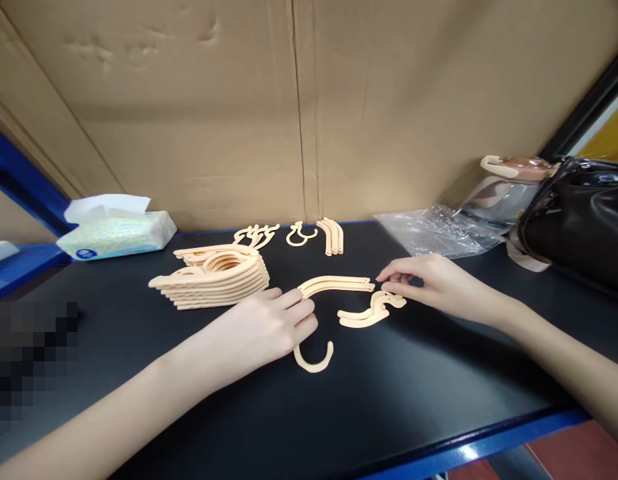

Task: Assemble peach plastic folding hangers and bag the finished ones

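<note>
My left hand (279,322) is closed, its fingers curled over the upper part of a cream plastic hanger hook (313,367). The hook's curve points toward me, and the hand hides its other end. Two curved hanger arms (336,283) lie side by side, their left ends at my left fingertips. At their right ends is my right hand (423,283), thumb and fingertips slightly apart with nothing visible between them. Just below that hand rest some shorter, wavy hanger pieces (371,312). A neat stack of folded cream hangers (213,280) is beyond my left wrist.
Along the back of the black table (389,407) lie several loose hooks (256,235), another hook (301,235) and a bundle of curved arms (332,237). A tissue pack (116,230) stands left. Clear plastic wrap (439,232), a bottle (503,193) and a black bag (583,220) are right. Cardboard (213,113) rises behind.
</note>
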`<state>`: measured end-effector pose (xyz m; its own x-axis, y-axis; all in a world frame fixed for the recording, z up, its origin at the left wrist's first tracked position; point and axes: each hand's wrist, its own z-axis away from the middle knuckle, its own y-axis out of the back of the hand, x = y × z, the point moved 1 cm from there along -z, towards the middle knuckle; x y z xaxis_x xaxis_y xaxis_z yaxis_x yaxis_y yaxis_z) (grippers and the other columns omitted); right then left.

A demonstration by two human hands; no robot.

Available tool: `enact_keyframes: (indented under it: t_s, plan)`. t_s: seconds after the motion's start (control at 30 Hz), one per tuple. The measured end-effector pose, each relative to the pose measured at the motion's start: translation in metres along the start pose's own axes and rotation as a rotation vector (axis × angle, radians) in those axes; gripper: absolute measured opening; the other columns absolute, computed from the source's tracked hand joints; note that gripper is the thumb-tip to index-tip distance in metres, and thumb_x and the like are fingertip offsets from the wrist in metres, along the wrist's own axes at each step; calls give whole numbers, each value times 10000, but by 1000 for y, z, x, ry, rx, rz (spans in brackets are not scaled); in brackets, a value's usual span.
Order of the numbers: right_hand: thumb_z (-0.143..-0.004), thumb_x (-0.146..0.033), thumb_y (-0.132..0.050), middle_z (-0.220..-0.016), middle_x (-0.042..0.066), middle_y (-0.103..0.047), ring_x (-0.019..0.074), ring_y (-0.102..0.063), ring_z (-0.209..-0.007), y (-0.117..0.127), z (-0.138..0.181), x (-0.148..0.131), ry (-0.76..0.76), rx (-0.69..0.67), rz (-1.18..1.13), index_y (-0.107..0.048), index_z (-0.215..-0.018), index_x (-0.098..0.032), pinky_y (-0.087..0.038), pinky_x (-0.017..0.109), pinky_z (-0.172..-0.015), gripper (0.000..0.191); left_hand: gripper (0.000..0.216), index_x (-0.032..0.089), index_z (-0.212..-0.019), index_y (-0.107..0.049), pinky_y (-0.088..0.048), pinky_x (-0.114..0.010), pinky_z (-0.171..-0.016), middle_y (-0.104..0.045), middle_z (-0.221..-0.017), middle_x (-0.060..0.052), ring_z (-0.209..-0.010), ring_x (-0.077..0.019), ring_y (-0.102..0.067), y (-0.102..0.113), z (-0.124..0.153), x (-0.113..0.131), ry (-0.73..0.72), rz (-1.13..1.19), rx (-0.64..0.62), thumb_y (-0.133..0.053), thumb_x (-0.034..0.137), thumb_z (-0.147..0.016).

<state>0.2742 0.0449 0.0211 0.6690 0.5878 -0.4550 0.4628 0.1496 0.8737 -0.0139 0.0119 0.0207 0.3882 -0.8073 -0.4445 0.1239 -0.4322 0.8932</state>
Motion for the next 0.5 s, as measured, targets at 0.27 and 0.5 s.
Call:
enact_keyframes:
  t_s: [0.27,0.5]
  plan:
    - [-928,-379,-503,-752,-15,-669,127,-609,-658,-1,-1,0,-8,-10,-5,-650,-1017,-213,-428,241,-602,240,201,174,-1002,-567,-426,-278,-683,-631,-1033,-60,-899,-187,-580,0,-2,2,-10,3,35,-462,39,-897]
    - [-923,-382,-508,-756,-9,-674,130,-618,-665,-1,-1,-2,4,-5,-26,-654,-1011,-206,-440,240,-615,245,241,167,-1039,-544,-393,-298,-562,-607,-1088,-50,-778,-182,-553,2,-2,1,8,-35,29,-466,18,-866]
